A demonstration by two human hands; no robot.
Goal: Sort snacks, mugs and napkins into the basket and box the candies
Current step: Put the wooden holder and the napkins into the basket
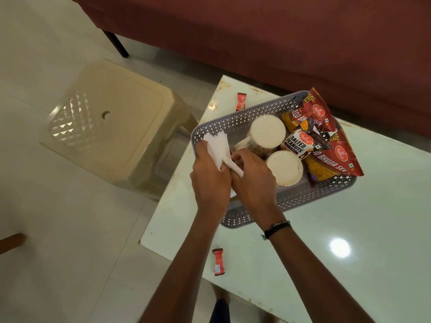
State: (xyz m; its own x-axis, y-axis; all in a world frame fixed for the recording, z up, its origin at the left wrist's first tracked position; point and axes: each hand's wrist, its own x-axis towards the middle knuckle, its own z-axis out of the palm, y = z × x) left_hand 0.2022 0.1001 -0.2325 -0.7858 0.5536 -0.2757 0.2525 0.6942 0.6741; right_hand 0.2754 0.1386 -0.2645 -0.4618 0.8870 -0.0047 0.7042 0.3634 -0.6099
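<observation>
A grey perforated basket [233, 120] stands on the white table [349, 229]. Inside it two cream mugs [268, 130] [284, 167] stand upside down, beside red snack packets [326, 141] and a salted peanuts pack [297, 145]. Over the basket's left end, my left hand [210, 180] and my right hand [254, 180] both grip a stack of white napkins [217, 145]. One small red candy [241, 101] lies on the table behind the basket. Another red candy [218, 261] lies near the table's front left corner.
A beige plastic stool [112, 127] stands on the pale tiled floor to the left of the table. A dark red sofa [279, 38] runs along the back. Bare tabletop stretches to the right of the basket. No candy box is in view.
</observation>
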